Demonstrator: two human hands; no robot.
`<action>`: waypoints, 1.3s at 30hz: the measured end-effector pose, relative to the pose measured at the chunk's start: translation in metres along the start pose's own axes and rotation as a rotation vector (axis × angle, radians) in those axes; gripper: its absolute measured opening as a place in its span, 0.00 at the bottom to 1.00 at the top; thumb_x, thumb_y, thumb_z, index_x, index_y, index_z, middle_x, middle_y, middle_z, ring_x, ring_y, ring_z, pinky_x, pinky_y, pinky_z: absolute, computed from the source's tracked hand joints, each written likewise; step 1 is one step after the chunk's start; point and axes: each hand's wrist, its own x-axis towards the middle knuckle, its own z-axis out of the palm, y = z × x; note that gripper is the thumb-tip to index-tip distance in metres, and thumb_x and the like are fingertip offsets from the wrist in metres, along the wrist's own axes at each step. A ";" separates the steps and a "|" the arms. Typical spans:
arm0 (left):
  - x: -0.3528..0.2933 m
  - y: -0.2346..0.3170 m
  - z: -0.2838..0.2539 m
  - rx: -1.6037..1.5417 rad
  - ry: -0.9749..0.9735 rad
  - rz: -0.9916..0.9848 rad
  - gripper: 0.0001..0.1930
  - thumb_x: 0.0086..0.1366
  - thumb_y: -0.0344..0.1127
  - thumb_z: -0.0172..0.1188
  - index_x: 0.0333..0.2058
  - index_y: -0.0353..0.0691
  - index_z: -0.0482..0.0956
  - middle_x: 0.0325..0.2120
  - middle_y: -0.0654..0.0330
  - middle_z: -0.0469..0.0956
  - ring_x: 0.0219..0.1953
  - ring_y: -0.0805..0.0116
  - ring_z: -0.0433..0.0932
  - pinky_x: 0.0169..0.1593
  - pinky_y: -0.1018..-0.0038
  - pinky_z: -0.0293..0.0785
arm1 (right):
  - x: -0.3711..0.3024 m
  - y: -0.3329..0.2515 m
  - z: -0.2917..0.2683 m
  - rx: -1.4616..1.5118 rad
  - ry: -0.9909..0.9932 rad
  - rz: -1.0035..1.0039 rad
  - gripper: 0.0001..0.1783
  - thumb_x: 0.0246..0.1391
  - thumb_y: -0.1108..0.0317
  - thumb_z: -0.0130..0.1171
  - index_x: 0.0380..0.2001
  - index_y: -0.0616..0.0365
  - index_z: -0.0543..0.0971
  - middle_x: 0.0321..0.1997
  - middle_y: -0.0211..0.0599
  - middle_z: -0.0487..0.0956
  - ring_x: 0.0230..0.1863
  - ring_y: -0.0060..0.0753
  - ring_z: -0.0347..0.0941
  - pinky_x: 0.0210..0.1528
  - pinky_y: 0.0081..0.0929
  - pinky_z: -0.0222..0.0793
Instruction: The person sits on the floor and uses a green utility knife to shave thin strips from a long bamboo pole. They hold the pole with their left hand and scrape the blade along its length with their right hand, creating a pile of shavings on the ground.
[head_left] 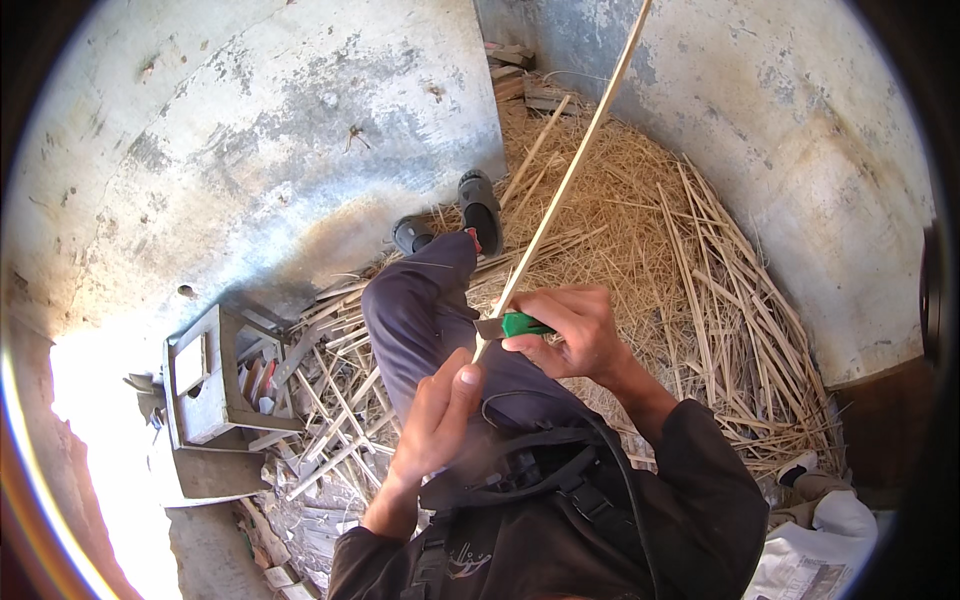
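Observation:
A long, thin pale strip of split wood or cane [556, 200] runs from my hands up past the top of the picture. Its near end is pinched by my left hand [438, 412], thumb and fingers closed round it above my lap. My right hand [572, 332] grips a knife with a green handle [521, 324]. The knife's short, wide blade [488, 329] lies against the strip just beyond my left fingertips. Whether the blade is cutting into the strip I cannot tell.
Straw-like shavings [610, 200] cover the floor ahead, with a pile of thin strips [735, 330] along the right wall. More strips [335, 420] lie crossed on the left, beside a worn wooden box-like stand [212, 385]. Peeling walls [300, 130] close in. White sacking [815, 550] lies lower right.

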 end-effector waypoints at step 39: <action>-0.011 0.000 0.008 0.265 0.234 0.050 0.15 0.81 0.38 0.54 0.35 0.34 0.70 0.18 0.46 0.68 0.19 0.53 0.65 0.28 0.62 0.65 | 0.004 0.014 -0.024 -0.184 0.144 0.083 0.19 0.63 0.54 0.70 0.43 0.61 0.88 0.31 0.38 0.89 0.27 0.33 0.87 0.27 0.28 0.78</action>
